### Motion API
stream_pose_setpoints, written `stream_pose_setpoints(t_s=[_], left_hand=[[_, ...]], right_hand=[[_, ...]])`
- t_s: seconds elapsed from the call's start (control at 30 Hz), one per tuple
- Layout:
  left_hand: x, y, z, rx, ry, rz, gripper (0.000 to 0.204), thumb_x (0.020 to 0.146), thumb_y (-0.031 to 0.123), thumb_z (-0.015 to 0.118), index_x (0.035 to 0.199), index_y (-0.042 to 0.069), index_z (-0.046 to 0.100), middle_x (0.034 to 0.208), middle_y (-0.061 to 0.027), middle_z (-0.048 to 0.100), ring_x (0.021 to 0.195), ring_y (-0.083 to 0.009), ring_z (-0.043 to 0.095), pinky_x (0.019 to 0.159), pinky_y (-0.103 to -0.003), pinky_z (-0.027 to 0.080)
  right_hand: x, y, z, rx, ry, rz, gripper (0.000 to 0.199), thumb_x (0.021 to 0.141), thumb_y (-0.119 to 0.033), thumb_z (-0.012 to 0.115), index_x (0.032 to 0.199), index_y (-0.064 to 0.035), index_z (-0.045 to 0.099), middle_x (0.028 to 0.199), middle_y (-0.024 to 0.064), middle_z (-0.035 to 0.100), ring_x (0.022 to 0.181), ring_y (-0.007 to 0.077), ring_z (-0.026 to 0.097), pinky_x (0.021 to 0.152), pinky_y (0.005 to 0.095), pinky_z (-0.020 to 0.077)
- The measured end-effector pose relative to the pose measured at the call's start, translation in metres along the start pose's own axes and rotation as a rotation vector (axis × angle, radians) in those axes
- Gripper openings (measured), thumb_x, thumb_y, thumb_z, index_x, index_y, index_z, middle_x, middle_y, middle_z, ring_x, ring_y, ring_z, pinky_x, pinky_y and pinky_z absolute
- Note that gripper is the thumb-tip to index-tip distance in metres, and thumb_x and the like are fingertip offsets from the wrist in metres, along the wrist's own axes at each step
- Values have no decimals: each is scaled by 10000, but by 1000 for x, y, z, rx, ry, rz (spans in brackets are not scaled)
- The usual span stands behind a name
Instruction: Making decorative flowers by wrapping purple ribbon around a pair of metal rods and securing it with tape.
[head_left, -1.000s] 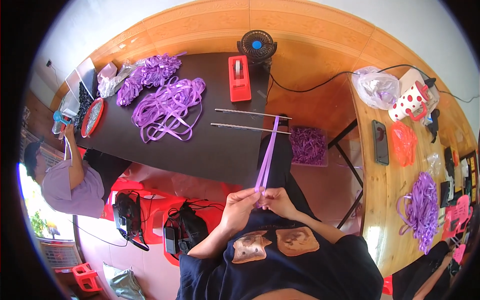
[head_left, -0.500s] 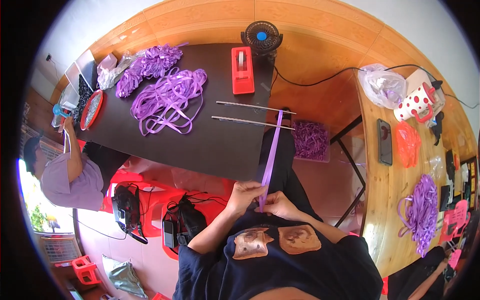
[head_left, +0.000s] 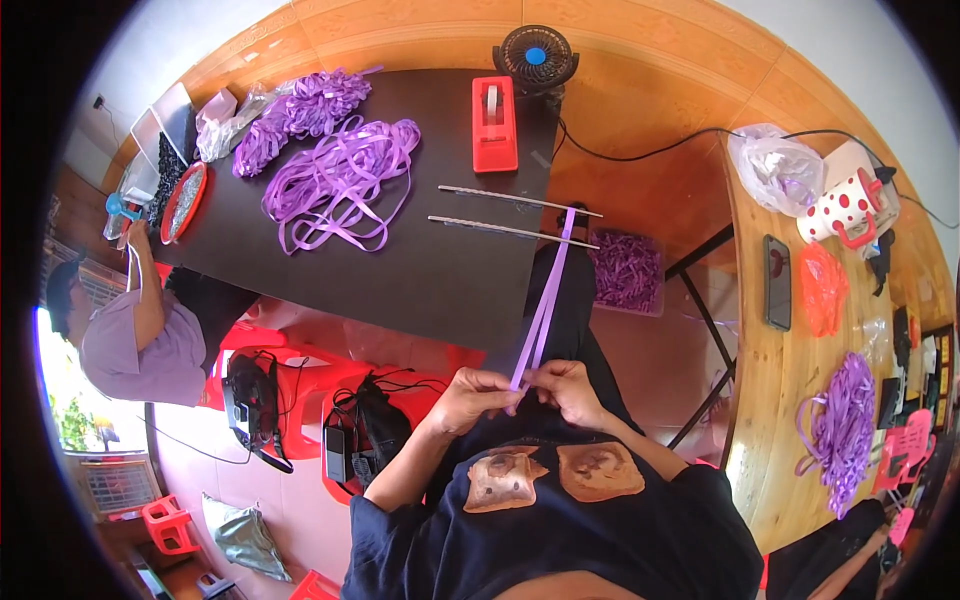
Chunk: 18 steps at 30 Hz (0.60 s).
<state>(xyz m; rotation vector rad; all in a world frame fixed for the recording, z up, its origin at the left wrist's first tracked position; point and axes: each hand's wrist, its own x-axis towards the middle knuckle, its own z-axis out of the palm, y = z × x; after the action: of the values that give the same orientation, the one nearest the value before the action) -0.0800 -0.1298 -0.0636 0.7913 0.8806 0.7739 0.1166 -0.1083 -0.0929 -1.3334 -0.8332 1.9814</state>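
A purple ribbon (head_left: 546, 300) runs from two thin twisted metal rods (head_left: 485, 195) down to my lap, its two strands slightly apart. The rods lie on the dark table and stick out past its right edge; the ribbon loops round their projecting ends. My left hand (head_left: 478, 398) pinches the ribbon's near end between thumb and fingers. Close beside it on the right, my right hand (head_left: 567, 392) is closed with its fingertips at the ribbon. What exactly those fingertips grip is partly hidden.
Piled purple ribbon (head_left: 340, 185) and a red tape dispenser (head_left: 494, 125) lie on the dark table (head_left: 420, 290), near a small fan (head_left: 536, 58). Below its right edge stands a bin of purple pieces (head_left: 628, 275). The wooden table (head_left: 770, 420) holds a phone (head_left: 777, 283). Another person (head_left: 150, 345) sits left.
My right hand has moved up and slightly right, beside the left. The ribbon's strands have spread apart. My left hand still pinches it, and the whole view has shifted a little.
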Motion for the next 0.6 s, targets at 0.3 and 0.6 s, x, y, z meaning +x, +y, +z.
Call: stream_pose_setpoints(t_s=[0.3, 0.6], left_hand=[[2, -9, 5, 3, 20, -44, 114, 850, 122, 661, 817, 20, 701, 688, -30, 650, 572, -62, 561, 477, -174, 380], [14, -17, 12, 954, 627, 604, 103, 777, 90, 642, 791, -12, 652, 658, -134, 608, 538, -242, 580, 497, -352, 470]], right_hand=[[3, 18, -2, -136, -75, -208, 116, 848, -101, 632, 740, -56, 637, 618, -3, 596, 514, 41, 502, 448, 170, 359], [5, 35, 2, -285, -58, -286, 168, 805, -78, 669, 655, -33, 607, 534, -2, 558, 464, 48, 473, 435, 207, 338]])
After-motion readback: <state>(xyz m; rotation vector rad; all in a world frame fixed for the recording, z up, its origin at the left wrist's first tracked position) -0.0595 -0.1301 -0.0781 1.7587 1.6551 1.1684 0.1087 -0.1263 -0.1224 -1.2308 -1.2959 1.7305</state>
